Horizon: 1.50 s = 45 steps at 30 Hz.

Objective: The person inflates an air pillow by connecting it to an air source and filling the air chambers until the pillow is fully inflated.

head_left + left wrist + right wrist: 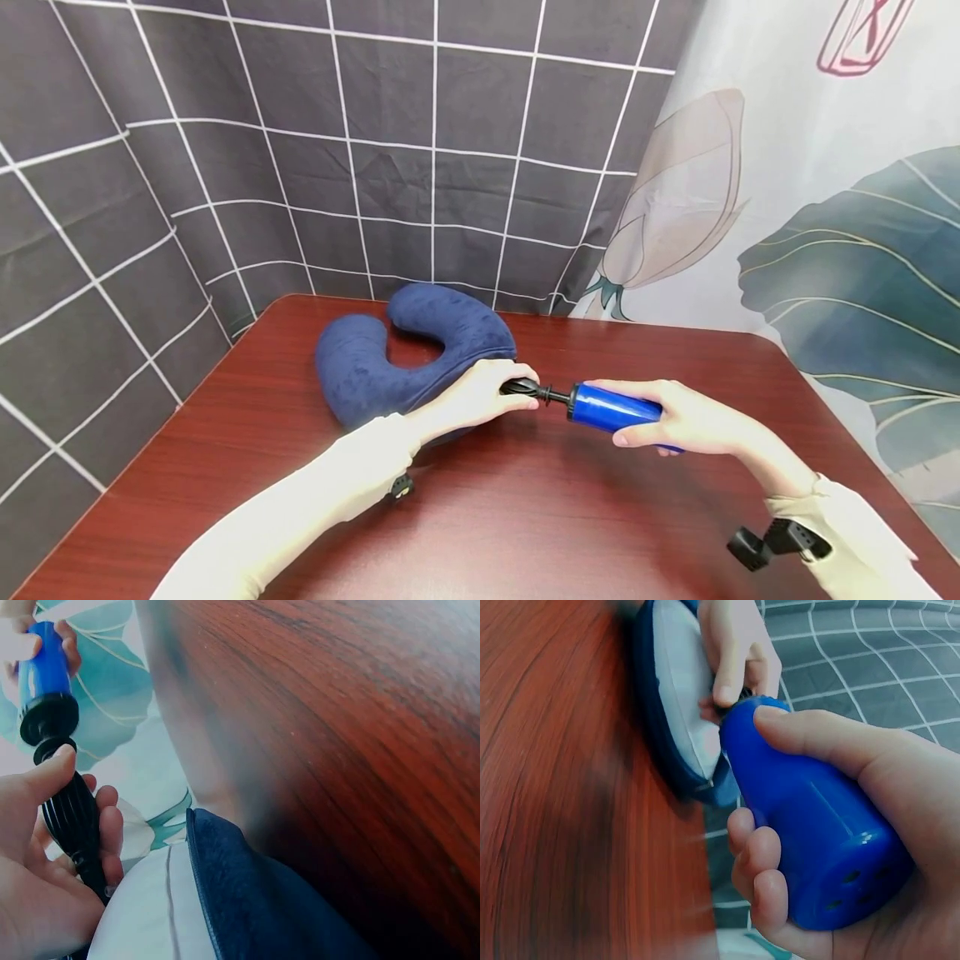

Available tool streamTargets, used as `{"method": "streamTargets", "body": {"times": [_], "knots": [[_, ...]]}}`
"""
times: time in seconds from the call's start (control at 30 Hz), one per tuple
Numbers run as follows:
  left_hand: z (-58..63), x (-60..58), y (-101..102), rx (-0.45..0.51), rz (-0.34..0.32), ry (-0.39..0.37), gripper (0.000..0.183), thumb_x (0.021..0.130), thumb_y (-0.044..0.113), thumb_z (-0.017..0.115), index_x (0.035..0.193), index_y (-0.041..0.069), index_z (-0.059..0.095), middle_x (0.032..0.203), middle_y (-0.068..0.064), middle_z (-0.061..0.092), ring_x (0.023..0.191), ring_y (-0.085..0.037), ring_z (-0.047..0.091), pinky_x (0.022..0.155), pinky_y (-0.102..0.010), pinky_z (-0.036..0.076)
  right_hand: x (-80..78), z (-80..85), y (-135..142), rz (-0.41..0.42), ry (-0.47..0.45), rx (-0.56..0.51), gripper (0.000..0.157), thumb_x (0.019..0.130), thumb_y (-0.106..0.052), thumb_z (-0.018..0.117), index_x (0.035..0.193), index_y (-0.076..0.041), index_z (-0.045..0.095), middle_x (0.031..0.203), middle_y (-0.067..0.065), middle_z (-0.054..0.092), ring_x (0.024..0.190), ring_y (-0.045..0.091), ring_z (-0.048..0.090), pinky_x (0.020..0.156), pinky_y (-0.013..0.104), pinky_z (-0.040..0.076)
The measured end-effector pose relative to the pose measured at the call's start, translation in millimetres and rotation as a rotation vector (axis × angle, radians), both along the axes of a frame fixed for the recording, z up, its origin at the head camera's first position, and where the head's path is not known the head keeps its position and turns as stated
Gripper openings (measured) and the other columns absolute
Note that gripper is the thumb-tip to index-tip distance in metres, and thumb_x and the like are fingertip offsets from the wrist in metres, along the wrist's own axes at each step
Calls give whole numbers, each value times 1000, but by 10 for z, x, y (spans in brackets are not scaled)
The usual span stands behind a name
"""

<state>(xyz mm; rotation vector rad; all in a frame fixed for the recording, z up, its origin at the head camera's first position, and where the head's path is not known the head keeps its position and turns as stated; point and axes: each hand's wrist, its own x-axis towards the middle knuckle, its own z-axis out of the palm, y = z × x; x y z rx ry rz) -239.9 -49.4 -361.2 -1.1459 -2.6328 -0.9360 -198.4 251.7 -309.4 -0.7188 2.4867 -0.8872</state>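
My right hand (686,417) grips the blue barrel of a hand pump (611,408), with the thumb along one side and fingers curled round the other. The fingers of my left hand (480,393) hold the pump's black ribbed end piece (71,817), beside a navy U-shaped neck pillow (450,333). An opened zipper edge (201,900) on the pillow shows in the left wrist view, baring a white inner lining (146,911). Small holes dot the barrel's end in the right wrist view. Where the black piece meets the pillow is hidden by my left hand.
The reddish-brown wooden table (487,517) carries the pillow near its back edge. A dark grid-patterned curtain (390,183) hangs behind and to the left. On the right is a white curtain (780,150) with flower and leaf prints.
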Motion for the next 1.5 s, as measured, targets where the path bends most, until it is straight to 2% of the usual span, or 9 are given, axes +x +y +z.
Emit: {"method": "streamTargets", "body": {"times": [0.33, 0.47, 0.63, 0.97, 1.3, 1.5], "knots": [[5, -4, -9, 7, -6, -11, 16, 88, 30, 74, 101, 21, 70, 88, 6, 66, 80, -6, 54, 77, -20, 44, 196, 69, 431, 1, -40, -19, 65, 92, -25, 69, 150, -22, 41, 107, 17, 59, 53, 6, 57, 47, 33, 50], [10, -11, -24, 11, -4, -1, 16, 88, 29, 73, 101, 21, 69, 87, 6, 65, 80, -6, 54, 77, -20, 44, 238, 85, 576, 19, -31, -40, 64, 93, -19, 67, 150, -22, 40, 101, 15, 60, 51, 5, 55, 45, 31, 48], [11, -6, -24, -18, -8, 20, 18, 90, 30, 70, 104, 18, 67, 87, 3, 64, 81, -9, 54, 79, -24, 44, 256, 86, 650, 2, -19, -47, 62, 93, -18, 67, 150, -23, 41, 99, 12, 61, 49, 5, 53, 44, 31, 47], [4, 16, 5, -64, 7, -18, 18, 94, 32, 65, 107, 18, 64, 86, 1, 62, 82, -12, 52, 78, -27, 42, 124, 25, 377, -39, 6, -37, 58, 91, -26, 71, 145, -27, 48, 100, 14, 62, 48, 8, 56, 43, 34, 49], [36, 33, 18, -72, 30, -55, 18, 95, 32, 63, 107, 20, 64, 89, 2, 63, 86, -13, 53, 80, -28, 42, -62, 40, 37, -29, 20, -6, 62, 88, -35, 73, 144, -26, 49, 98, 12, 65, 50, 12, 57, 44, 35, 50], [24, 23, 28, -77, 32, -68, 19, 96, 32, 62, 110, 20, 63, 91, 1, 63, 87, -14, 53, 80, -28, 41, -161, 2, -197, -31, 37, 12, 64, 86, -42, 74, 144, -29, 50, 106, 10, 66, 50, 14, 58, 47, 37, 52]]}}
